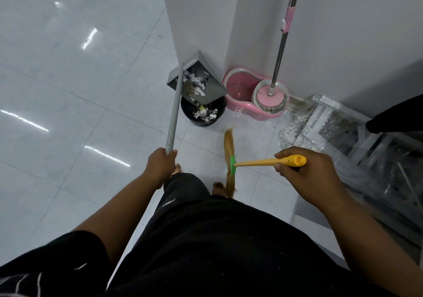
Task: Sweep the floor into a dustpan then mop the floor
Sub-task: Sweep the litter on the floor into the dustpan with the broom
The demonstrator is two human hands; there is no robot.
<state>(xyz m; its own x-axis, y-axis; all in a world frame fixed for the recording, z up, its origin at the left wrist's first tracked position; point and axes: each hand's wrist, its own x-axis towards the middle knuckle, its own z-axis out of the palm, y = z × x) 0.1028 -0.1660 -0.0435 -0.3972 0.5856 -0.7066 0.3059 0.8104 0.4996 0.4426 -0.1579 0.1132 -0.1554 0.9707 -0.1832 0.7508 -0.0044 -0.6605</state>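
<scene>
My left hand (160,166) grips the end of the long grey handle of a grey dustpan (212,86). The pan is tilted over a black bin (202,113), and white paper scraps lie in both the pan and the bin. My right hand (306,177) grips the top of the yellow handle of a broom (230,159), whose straw bristles with a green band hang down to the floor beside my bare feet. A mop (271,95) with a steel pole and pink collar stands in the pink spin bucket (240,90) against the wall.
A grey wall corner (199,22) rises just behind the bin and bucket. At the right lies a metal frame wrapped in clear plastic (332,122). Pale glossy floor tiles (68,79) spread to the left. My black trousers fill the bottom of the view.
</scene>
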